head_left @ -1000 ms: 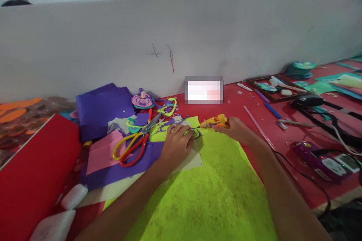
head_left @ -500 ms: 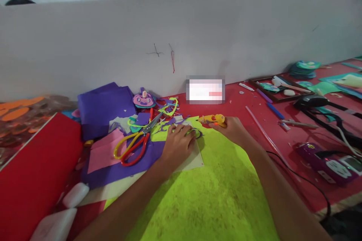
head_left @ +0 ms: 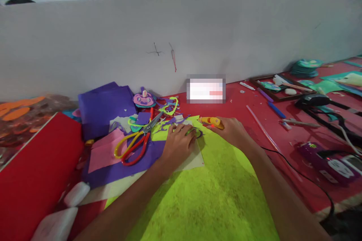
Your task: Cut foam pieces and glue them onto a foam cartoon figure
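Note:
My right hand is closed around a yellow hot glue gun, whose nozzle points left and on which a small red light shows. Fingers bent, my left hand presses down on an off-white sheet and on a thin curved purple cutout at the fingertips. The nozzle is close above and to the right of that cutout. Under both forearms spreads a large lime-green felt sheet. Left of my left hand lie scissors with red and yellow handles, their blades pointing away from me.
Purple felt sheets, pink felt and a pink-faced felt piece lie at left. A red box stands nearer me. On the right are a tray, a clear stick, a purple device and a black cord.
My right hand and the glue gun have shifted slightly left and down, with the gun turned a little more. My left hand keeps its place on the sheet.

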Tool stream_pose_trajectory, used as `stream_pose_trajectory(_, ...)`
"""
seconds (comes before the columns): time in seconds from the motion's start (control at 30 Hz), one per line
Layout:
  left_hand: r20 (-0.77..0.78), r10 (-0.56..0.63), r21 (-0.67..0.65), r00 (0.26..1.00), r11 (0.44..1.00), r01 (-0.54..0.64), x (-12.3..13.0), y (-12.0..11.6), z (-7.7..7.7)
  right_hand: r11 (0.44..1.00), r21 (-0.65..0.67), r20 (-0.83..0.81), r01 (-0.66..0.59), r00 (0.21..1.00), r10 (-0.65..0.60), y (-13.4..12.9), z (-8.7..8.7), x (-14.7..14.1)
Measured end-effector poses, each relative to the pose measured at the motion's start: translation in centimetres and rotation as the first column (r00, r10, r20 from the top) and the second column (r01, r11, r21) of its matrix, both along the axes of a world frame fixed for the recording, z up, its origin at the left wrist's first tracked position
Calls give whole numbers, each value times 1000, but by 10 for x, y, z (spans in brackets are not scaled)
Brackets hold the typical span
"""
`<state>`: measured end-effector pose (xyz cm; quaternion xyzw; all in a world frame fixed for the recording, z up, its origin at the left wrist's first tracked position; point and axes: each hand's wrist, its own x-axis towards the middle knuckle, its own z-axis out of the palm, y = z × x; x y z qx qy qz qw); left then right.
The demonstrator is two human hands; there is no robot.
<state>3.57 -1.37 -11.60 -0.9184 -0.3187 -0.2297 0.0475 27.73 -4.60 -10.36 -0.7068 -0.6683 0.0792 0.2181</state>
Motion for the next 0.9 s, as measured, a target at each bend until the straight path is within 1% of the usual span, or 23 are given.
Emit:
stream_pose_trajectory(0.1, 16, -5, 16, 1000, 1000, 5, 0, 0, 0, 1000, -4, 9, 31, 999, -31, 0, 2, 0)
stream_pose_trajectory(0.23, 8, -1, 14, 1000, 1000, 1, 0, 0, 0, 997, -33, -31, 74, 997, -75, 1, 4, 0)
stream_pose_trajectory(0.33, -14, 3, 3, 1000, 1000, -3, 0, 0, 0, 996, -48, -40, 79, 996, -81, 2, 4, 0)
stream_pose_trajectory(0.43, -29, 7, 3, 1000, 1000, -7, 1, 0, 1, 994, -53, -15, 94, 995, -95, 2, 3, 0)
stream_pose_trajectory(0.7, -32, 13, -11, 999, 1000, -14, 1, 0, 2, 960, -26, 49, 278, 960, -277, 1, 7, 7)
stream_pose_trajectory(0.8, -35, 16, -9, 999, 1000, -16, 1, 0, 1, 938, -58, 67, 342, 939, -338, 0, 10, 9)
stream_pose_trajectory(0.9, -32, 12, 1, 999, 1000, -12, 1, 0, 1, 923, -105, 119, 371, 926, -358, -1, 13, 11)
